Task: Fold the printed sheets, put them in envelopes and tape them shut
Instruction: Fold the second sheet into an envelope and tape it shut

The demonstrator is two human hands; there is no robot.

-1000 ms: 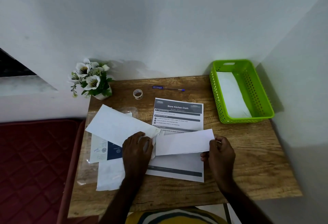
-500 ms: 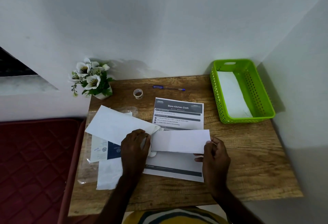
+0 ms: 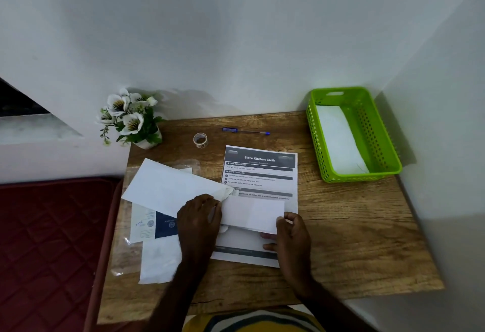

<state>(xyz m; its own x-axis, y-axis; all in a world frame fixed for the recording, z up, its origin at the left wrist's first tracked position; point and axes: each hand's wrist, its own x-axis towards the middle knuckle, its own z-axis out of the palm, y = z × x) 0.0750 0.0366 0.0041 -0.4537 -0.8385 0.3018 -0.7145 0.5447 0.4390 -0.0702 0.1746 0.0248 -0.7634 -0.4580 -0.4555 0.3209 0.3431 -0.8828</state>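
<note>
- One flower pot (image 3: 131,119), far left of the wooden table (image 3: 354,239).
- One clear plastic sleeve (image 3: 123,258) at the left edge, with envelopes on it; one blue-and-white printed piece (image 3: 157,224), writing too small to read.
- One white envelope (image 3: 170,187), tilted, open end toward centre. Left hand (image 3: 199,221), fingers curled, grips that mouth.
- One tape roll (image 3: 200,140), far centre; one blue pen (image 3: 245,131) just right of it.
- One flat printed sheet (image 3: 262,171), headed "Store Kitchen Cloth", with "TASK DESCRIPTION" and "STEPS TO FOLLOW".
- One folded sheet (image 3: 253,213), above the flat one, left end at the envelope mouth. Right hand (image 3: 291,237) pinches its right end, thumb on top.
- One green basket (image 3: 380,147), far right, one white envelope inside (image 3: 338,140).
</note>
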